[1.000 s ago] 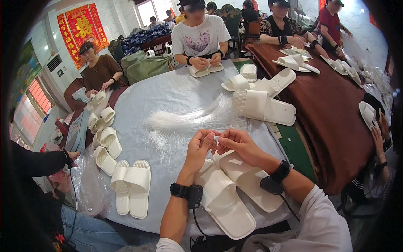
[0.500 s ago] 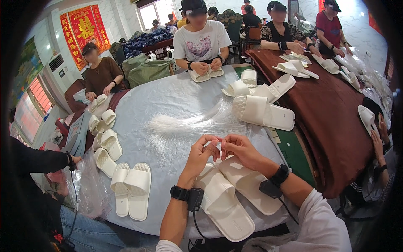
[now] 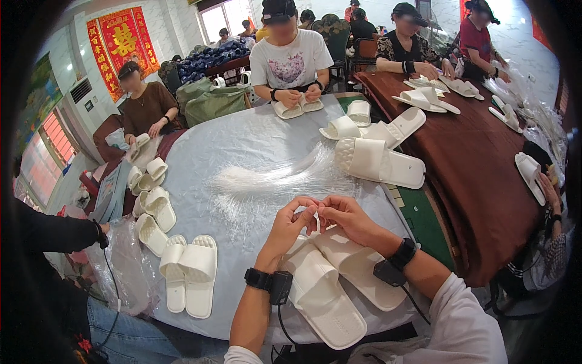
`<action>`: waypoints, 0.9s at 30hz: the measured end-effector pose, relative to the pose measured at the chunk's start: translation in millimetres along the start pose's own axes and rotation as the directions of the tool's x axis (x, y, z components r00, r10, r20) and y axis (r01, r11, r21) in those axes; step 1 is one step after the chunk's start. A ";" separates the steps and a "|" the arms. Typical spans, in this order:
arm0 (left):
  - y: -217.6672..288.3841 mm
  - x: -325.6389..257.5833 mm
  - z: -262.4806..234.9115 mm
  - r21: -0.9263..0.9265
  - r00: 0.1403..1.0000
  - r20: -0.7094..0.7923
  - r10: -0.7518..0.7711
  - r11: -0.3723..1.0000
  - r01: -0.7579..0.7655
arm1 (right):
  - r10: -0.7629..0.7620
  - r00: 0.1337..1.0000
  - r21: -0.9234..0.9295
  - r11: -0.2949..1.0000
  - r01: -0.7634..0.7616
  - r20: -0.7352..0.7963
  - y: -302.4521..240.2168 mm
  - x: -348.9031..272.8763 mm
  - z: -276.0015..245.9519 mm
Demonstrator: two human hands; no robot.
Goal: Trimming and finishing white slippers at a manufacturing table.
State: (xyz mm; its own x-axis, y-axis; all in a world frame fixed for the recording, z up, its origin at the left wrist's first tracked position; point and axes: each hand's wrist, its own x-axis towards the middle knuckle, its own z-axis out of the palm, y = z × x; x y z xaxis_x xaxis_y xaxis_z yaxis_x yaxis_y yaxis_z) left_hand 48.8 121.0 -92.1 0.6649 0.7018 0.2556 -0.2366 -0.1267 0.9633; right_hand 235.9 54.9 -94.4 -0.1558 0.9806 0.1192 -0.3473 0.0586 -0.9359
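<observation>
My left hand (image 3: 291, 223) and my right hand (image 3: 347, 219) meet fingertip to fingertip, both pinched closed, just over the toe ends of a pair of white slide slippers. What they pinch, if anything, is too small to make out. Below my wrists lie the left slipper (image 3: 324, 294) and the right slipper (image 3: 364, 273), side by side with heels toward me. Their toe ends are partly hidden by my hands. Beyond my fingers a loose bundle of thin clear plastic strands (image 3: 267, 182) fans across the grey-covered table (image 3: 212, 142).
White slippers (image 3: 200, 276) line the table's left side. More slippers (image 3: 385, 162) overlap at the right edge, beside a brown-covered table (image 3: 467, 182). Across from me a person (image 3: 291, 64) handles slippers. Clear plastic bags (image 3: 124, 261) hang near a co-worker's dark sleeve (image 3: 57, 227) at left.
My hands stay pinched together, almost in the same spot. The co-worker at far left has raised a slipper slightly; co-workers on the right have shifted slippers on the brown table.
</observation>
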 end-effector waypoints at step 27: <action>-6.7 -3.2 7.7 -0.020 0.988 -0.151 0.032 0.999 -0.035 | -0.073 0.994 -0.179 0.982 0.058 -0.079 -4.4 -1.8 12.1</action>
State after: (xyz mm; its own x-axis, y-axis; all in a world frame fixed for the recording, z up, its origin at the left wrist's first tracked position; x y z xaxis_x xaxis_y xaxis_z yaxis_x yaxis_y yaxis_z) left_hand 53.8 114.2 -98.8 0.5424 0.7953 0.2707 -0.2741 -0.1371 0.9519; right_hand 226.5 50.6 -86.5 -0.0569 0.9854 0.1605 -0.1848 0.1476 -0.9716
